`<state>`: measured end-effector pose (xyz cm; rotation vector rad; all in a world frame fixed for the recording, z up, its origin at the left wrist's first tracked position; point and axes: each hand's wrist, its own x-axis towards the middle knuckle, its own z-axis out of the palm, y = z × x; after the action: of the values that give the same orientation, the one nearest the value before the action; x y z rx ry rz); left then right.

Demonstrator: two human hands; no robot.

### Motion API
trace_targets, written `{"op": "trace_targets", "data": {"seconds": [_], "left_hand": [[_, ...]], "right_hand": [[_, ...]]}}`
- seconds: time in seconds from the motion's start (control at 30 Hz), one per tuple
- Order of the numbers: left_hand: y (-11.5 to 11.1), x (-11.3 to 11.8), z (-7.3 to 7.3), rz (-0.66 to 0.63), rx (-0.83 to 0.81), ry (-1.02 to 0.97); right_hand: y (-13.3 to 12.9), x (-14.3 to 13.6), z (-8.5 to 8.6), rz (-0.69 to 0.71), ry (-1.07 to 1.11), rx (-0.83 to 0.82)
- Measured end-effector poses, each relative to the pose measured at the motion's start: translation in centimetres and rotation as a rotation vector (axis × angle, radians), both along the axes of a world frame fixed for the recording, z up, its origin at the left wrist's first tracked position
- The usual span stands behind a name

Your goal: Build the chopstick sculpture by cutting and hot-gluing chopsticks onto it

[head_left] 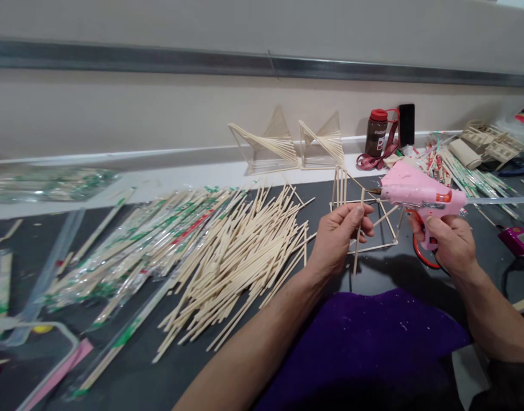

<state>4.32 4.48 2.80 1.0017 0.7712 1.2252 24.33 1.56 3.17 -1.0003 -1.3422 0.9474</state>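
The left hand point(341, 231) reaches forward from the near edge of the surface point(133, 382), its fingers bent and its thumb and forefinger pinched with no gap around one stick point(358, 251), which stands nearly upright above the surface, right of its middle. The right hand point(448, 237) comes from the right near corner, and its fingers are wrapped firmly around the handle of the glue gun point(416, 191), whose nozzle points left, just beside the top of the stick; if they touch, I cannot tell. Behind the left hand a frame point(375, 247) of sticks rests on the surface. Clear wrappers point(150, 222) with sticks inside lie toward the left far corner, beside a loose pile point(240, 262). Beyond the far edge, to the right, stands a dark bottle point(376, 137) with red cap on; its content I cannot tell
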Motion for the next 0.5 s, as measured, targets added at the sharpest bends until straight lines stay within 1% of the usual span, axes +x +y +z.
{"op": "trace_targets", "data": {"seconds": [0.1, 0.37, 0.5], "left_hand": [[-0.02, -0.01, 0.05, -0.001, -0.001, 0.004], [-0.03, 0.01, 0.1, -0.013, 0.012, -0.015], [-0.07, 0.01, 0.15, -0.015, 0.008, -0.02]], "right_hand": [[0.01, -0.22, 0.17, -0.04, 0.011, -0.001], [0.06, -0.41, 0.25, -0.027, 0.048, -0.012], [0.06, -0.51, 0.19, -0.059, 0.034, 0.001]]}}
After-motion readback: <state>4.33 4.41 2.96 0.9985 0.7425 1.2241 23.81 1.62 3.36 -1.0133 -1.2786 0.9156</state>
